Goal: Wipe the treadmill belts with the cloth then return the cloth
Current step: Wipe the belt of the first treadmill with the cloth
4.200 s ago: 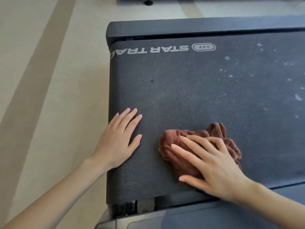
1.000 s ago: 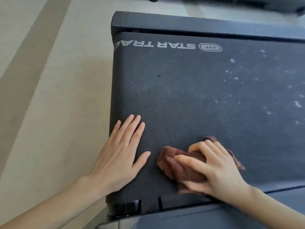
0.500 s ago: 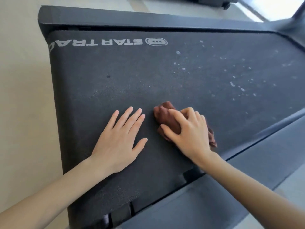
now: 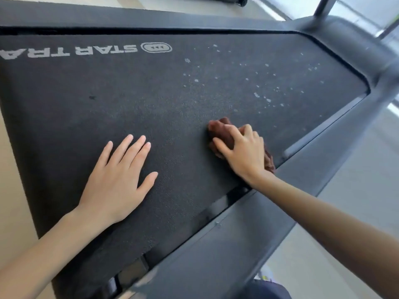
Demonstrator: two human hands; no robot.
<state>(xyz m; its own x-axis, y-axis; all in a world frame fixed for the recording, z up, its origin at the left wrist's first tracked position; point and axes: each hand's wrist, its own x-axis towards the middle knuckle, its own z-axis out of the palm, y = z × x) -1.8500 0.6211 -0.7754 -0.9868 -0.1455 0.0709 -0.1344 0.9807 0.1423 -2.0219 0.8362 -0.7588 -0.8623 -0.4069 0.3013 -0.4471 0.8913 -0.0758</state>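
Here right hand grips cloth on belt

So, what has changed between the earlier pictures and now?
The right hand, earlier flat on the cloth, now grips it bunched and has slid it along the belt toward the white specks. The left hand still rests flat on the belt; the specks remain.
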